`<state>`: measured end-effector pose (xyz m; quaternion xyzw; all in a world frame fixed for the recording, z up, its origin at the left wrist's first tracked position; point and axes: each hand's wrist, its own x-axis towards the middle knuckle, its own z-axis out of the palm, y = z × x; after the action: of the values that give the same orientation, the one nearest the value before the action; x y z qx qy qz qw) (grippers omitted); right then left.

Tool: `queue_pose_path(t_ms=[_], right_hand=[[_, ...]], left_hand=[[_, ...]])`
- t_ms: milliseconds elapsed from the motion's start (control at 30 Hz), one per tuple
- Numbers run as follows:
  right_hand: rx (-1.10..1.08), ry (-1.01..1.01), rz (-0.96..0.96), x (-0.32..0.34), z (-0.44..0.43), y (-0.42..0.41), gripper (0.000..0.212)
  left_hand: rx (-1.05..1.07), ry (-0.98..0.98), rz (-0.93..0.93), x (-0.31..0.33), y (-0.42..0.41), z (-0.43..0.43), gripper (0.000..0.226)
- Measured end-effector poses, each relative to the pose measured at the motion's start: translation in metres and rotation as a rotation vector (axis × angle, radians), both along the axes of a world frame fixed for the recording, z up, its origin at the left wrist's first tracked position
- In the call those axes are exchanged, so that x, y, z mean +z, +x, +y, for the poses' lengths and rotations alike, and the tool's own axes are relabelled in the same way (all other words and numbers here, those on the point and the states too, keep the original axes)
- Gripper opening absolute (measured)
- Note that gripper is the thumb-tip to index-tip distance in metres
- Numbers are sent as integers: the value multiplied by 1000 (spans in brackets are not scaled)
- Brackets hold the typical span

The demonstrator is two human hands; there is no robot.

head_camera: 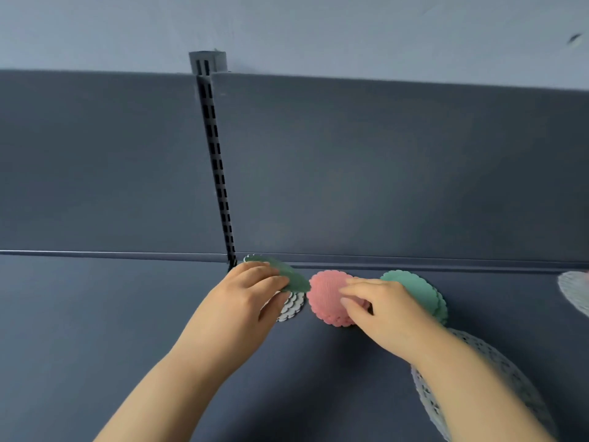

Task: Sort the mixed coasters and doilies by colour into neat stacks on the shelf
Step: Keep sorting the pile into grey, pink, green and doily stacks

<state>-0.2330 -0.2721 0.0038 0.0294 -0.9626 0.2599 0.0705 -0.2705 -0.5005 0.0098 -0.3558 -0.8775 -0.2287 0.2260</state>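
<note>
- The shelf (pixel 95 314) is a flat, dark blue-grey surface that fills the lower half of the view, with a thin raised ridge (pixel 95 254) along its far edge.
- Behind it stands a back panel (pixel 382 170) of the same colour, split by a slotted upright (pixel 216 161). A pale wall (pixel 318 27) shows above.
- The left hand (pixel 251 291) pinches a green coaster (pixel 291 275) between thumb and fingers, tilted above a white scalloped stack (pixel 290 309) near the foot of the upright.
- The right hand (pixel 379 311) has its bent fingers and thumb closed on the right side of the pink stack (pixel 328 295), just right of the white one.
- A teal stack (pixel 417 291) lies just right of the pink, partly behind the right hand.
- A large white lace doily (pixel 428 406) lies under the right forearm at the near right.
- Another pale doily (pixel 575 291) is cut off by the right edge.
</note>
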Motion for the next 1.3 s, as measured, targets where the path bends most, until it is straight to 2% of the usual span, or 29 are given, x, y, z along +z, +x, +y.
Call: queue_pose_path(t_ms=[167, 300, 467, 633, 700, 800, 900, 1167, 1300], right_hand=[[-58, 0, -24, 3, 66, 26, 26], [-58, 10, -62, 6, 107, 47, 21], [-28, -11, -72, 3, 149, 65, 20], [36, 32, -84, -1, 176, 73, 24], [63, 46, -98, -3, 183, 75, 25], [89, 51, -110, -5, 192, 76, 27], [103, 62, -117, -6, 198, 76, 27], [127, 69, -132, -6, 202, 78, 27], [139, 51, -110, -9, 203, 77, 27]], left_hand=[[-69, 29, 26, 10, 11, 76, 31], [-122, -42, -11, 6, 18, 130, 31], [-79, -113, -30, 0, 22, 187, 34], [-110, -318, 39, -19, 15, 233, 30], [-78, -384, -18, -28, 13, 239, 23], [-13, -393, -260, -36, 16, 240, 37], [42, -452, -356, -43, 14, 238, 39], [45, -464, -396, -47, 10, 240, 40], [67, -421, -321, -47, 21, 235, 39]])
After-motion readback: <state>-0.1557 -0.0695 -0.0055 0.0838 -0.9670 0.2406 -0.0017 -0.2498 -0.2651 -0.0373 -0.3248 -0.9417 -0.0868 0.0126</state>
